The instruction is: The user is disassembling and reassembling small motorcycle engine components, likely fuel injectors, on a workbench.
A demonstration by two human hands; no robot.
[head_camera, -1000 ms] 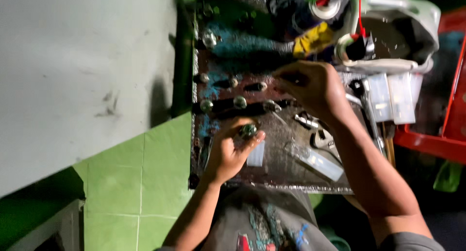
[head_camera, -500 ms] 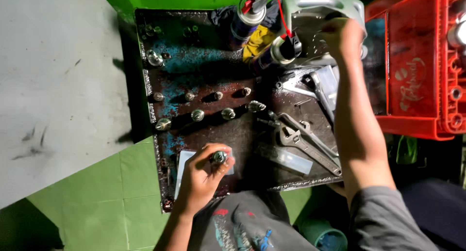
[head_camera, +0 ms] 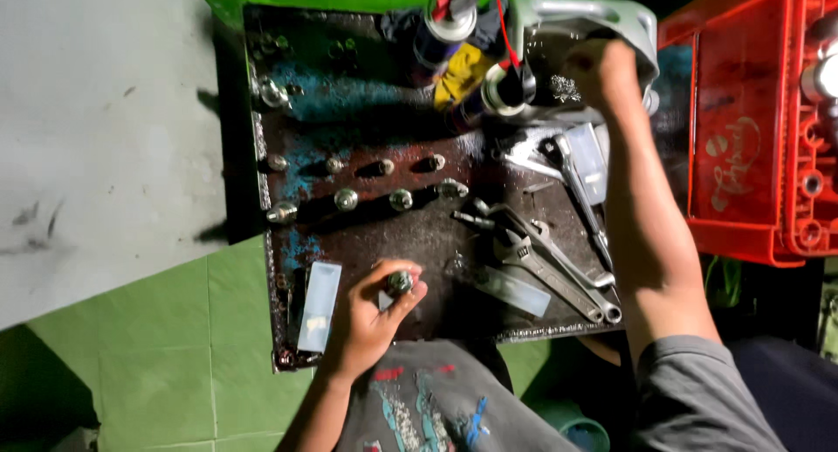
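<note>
Grimy metal tray [head_camera: 367, 234]: left hand [head_camera: 371, 317] grips a bolt [head_camera: 400, 282] near its edge; right hand's [head_camera: 602, 68] grip unclear.

Surface [head_camera: 349, 242] is seen as dark metal sheet, rough & greasy, w/ rust and blue paint patches. Bolts [head_camera: 346, 199] are shown in dull grey metal, heads slightly shiny. Adjustable wrenches [head_camera: 546, 260] are rendered in bright, smooth steel. Spray cans [head_camera: 449, 24] are glossy painted metal w/ plastic caps. Crate [head_camera: 742, 129] is moulded red plastic, semi-gloss, scuffed. Floor tiles [head_camera: 166, 347] are smooth green, satin finish. Sleeve [head_camera: 698, 400] is noted as matt grey cloth.
</note>
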